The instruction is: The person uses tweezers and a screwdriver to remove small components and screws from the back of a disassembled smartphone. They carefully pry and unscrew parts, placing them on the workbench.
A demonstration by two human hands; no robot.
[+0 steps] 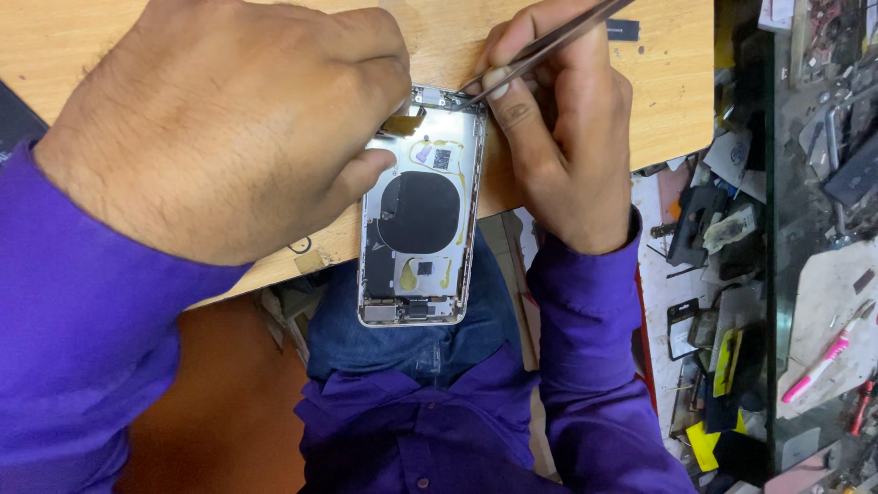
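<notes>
An opened phone housing point(421, 233) lies face up, its top end on the wooden table point(668, 82) and its lower end overhanging my lap. Inside it I see a round black coil and small parts. My left hand point(229, 128) grips the housing's top left corner, the thumb pressed on its left side. My right hand point(558, 137) holds metal tweezers point(549, 41), their tips touching the housing's top edge near a bright lit spot.
To the right a cluttered bench holds phone parts point(722, 229), tools and a pink pen point(819, 366). A small black piece point(622, 29) lies on the wood behind my right hand. A loose scrap point(309, 262) sits at the table edge.
</notes>
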